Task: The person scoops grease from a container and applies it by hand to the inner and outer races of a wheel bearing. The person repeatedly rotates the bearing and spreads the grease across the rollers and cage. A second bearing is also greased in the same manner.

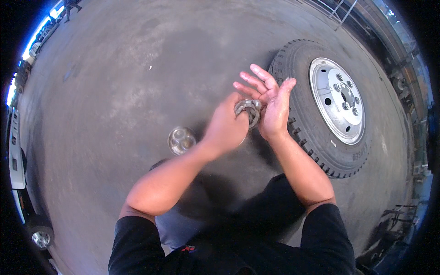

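My left hand [224, 126] is closed round a grey metal ring-shaped part [250, 112], whose curved rim shows beyond my fingers. A small rounded metal piece beside the ring is too blurred to make out. Close against that part, my right hand [275, 107] is open, palm turned toward the left hand, with its fingers spread and thumb raised. Whether its palm touches the metal I cannot tell. On the floor left of my left wrist stands a round shiny dish [182, 140] with rounded shapes inside, too unclear to name.
A large truck wheel [337, 101] with a treaded tyre lies to the right, lug nuts on its silver rim. Grey concrete floor [114, 91] surrounds me. A white vehicle [17, 156] stands at the far left, and metal framing [343, 13] is at the upper right.
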A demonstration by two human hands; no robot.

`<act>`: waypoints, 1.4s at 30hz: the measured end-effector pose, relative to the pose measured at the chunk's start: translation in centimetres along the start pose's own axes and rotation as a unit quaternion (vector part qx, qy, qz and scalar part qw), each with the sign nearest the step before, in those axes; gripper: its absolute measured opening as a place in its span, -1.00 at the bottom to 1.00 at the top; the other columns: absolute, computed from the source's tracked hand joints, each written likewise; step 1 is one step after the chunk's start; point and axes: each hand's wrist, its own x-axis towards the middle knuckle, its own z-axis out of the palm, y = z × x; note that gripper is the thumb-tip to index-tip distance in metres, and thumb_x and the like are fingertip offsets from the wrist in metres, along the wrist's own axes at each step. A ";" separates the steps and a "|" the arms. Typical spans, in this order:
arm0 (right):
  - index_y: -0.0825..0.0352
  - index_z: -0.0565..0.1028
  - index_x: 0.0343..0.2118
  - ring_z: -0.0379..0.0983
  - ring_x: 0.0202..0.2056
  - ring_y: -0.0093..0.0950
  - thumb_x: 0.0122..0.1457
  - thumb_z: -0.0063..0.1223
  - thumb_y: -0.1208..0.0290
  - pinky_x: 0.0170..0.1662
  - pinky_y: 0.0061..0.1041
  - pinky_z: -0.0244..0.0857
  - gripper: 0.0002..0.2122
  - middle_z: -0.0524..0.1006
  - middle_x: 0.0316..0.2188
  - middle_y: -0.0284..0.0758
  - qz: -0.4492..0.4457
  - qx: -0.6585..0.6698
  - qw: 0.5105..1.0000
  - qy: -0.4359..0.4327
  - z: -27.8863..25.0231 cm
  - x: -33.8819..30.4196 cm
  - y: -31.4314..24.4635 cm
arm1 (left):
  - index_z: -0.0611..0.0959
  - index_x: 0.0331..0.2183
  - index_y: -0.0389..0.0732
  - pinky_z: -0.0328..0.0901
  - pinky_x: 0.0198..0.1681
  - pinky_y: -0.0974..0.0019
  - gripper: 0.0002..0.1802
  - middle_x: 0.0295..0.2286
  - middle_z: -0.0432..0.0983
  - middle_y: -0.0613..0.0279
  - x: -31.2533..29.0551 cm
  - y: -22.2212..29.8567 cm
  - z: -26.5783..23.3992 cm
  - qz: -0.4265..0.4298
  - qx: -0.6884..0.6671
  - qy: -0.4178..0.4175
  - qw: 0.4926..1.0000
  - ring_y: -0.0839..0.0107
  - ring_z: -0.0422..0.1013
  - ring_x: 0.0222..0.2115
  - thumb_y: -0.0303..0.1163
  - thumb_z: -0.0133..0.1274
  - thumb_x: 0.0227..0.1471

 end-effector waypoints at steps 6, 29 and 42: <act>0.34 0.26 0.20 0.54 -0.12 -0.14 0.30 -0.71 -0.26 -0.01 -0.19 0.41 -0.24 0.41 0.02 0.10 0.075 -0.084 0.992 0.060 -1.4 1.1 1.6 | 0.50 -0.20 -0.35 0.26 0.02 0.13 -0.68 -0.23 0.53 -0.22 -0.2 -0.2 0.8 0.033 0.109 -0.039 0.993 -0.05 0.45 -0.08 -0.61 -0.11 -0.09; 0.35 0.60 -0.22 0.03 0.30 -0.14 0.27 -0.76 -0.31 0.33 -0.08 -0.22 -0.15 0.19 0.26 -0.09 -0.231 -0.447 0.845 -0.182 -3.4 -1.5 -3.1 | 0.48 -0.21 -0.28 0.27 -0.51 0.43 -0.74 -0.52 0.41 0.34 1.0 0.4 -2.4 -0.154 0.023 -0.142 0.978 0.60 0.33 -0.50 -0.47 0.00 -0.02; 0.34 0.63 -0.51 0.15 0.24 -0.11 0.25 -0.70 -0.31 0.31 -0.03 -0.13 -0.14 0.38 0.14 -0.09 -0.227 -0.513 0.787 -0.255 -3.3 -2.2 -3.4 | 0.48 -0.19 -0.33 0.22 -0.53 0.42 -0.65 -0.50 0.43 0.32 1.3 -0.8 -3.6 -0.153 -0.059 -0.263 0.951 0.58 0.33 -0.54 -0.38 0.05 -0.06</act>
